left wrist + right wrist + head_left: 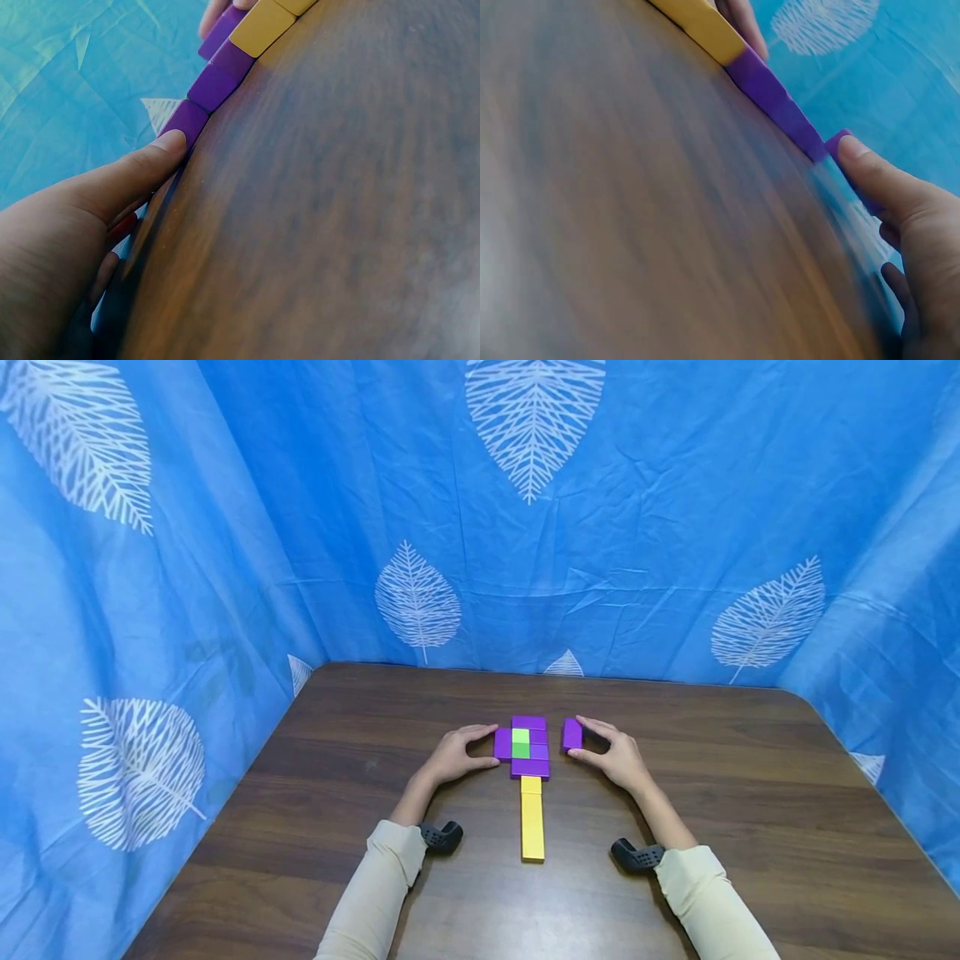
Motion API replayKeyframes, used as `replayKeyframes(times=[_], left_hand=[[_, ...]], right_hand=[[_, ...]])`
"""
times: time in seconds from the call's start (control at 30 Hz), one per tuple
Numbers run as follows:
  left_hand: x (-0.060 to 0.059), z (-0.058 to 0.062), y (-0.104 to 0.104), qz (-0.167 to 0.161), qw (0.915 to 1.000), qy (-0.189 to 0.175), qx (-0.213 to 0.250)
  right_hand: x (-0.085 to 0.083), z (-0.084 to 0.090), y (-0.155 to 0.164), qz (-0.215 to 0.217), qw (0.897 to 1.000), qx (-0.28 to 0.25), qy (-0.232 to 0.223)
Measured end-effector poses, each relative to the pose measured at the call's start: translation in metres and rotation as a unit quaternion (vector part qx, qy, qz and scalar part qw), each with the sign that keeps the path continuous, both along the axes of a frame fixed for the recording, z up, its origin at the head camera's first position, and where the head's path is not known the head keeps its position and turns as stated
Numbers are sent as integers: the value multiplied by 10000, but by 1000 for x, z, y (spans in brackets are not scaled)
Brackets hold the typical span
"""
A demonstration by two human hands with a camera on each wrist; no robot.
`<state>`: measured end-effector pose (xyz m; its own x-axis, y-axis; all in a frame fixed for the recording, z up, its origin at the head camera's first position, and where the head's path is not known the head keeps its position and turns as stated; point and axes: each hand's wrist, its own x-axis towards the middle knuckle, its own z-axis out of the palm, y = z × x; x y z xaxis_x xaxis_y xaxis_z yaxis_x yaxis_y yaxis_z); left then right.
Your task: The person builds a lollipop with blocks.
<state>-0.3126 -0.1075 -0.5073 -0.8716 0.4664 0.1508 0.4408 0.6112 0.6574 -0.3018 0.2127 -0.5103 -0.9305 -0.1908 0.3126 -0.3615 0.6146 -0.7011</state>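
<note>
On the table lies a flat pattern of blocks: purple blocks [529, 767] around a light green block [521, 736] and a darker green block [521, 751]. A column of yellow blocks [532, 827] runs down from it toward the person. My left hand [452, 755] pinches the left purple block [502, 744] by its far and near ends, and that block sits against the pattern. Right of the pattern, across a small gap, my right hand [620, 760] holds a separate purple block [572, 735] between thumb and index finger.
The brown wooden table [315, 827] stretches out on both sides of the blocks. A blue curtain [645, 527] with white leaf prints hangs behind and beside it. Each wrist wears a black camera mount, such as the left one [442, 837].
</note>
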Motion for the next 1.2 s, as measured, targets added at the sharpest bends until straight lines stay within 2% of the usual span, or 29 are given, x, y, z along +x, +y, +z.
replayKeyframes(times=[0.13,0.53,0.83,1.2], left_hand=[[0,1,0,-20,10000,60,16],[0,2,1,-40,9999,150,-39],[1,2,0,-22,9999,108,-52],[1,2,0,28,9999,61,-88]], right_hand=[[1,1,-10,259,9995,165,-18],[3,0,-14,578,9964,606,122],[7,1,-14,442,9967,684,-55],[6,2,-15,595,9961,647,34]])
